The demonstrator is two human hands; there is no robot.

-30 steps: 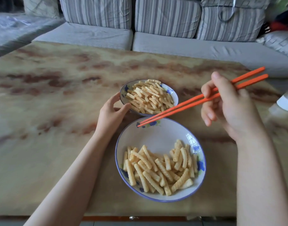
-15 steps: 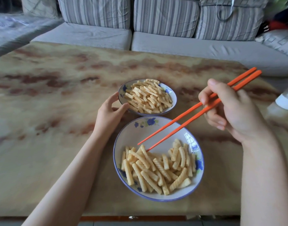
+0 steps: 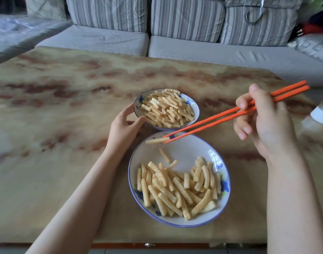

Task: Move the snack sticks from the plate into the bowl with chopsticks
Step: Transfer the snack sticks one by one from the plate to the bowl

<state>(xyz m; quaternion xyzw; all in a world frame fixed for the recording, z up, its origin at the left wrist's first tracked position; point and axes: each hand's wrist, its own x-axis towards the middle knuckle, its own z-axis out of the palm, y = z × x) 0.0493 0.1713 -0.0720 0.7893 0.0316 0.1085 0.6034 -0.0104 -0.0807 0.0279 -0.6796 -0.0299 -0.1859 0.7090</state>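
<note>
A white plate with a blue rim [image 3: 181,149] lies near me on the table, its near half heaped with ridged yellow snack sticks [image 3: 177,187]. Just beyond it stands a small blue-patterned bowl [image 3: 194,109] piled with the same sticks. My right hand [image 3: 267,125] grips a pair of orange chopsticks [image 3: 230,115]. Their tips pinch one snack stick [image 3: 157,140] above the plate's far rim. My left hand [image 3: 125,125] holds the bowl's left edge between thumb and fingers.
The marbled beige table [image 3: 56,125] spreads wide on the left. A grey striped sofa [image 3: 175,33] runs along its far side. A white object [image 3: 322,114] sits at the right table edge, cut off by the frame.
The chopstick tips dipped into the plate's pile and have come up holding one snack stick at the far rim. My left hand stayed on the bowl.
</note>
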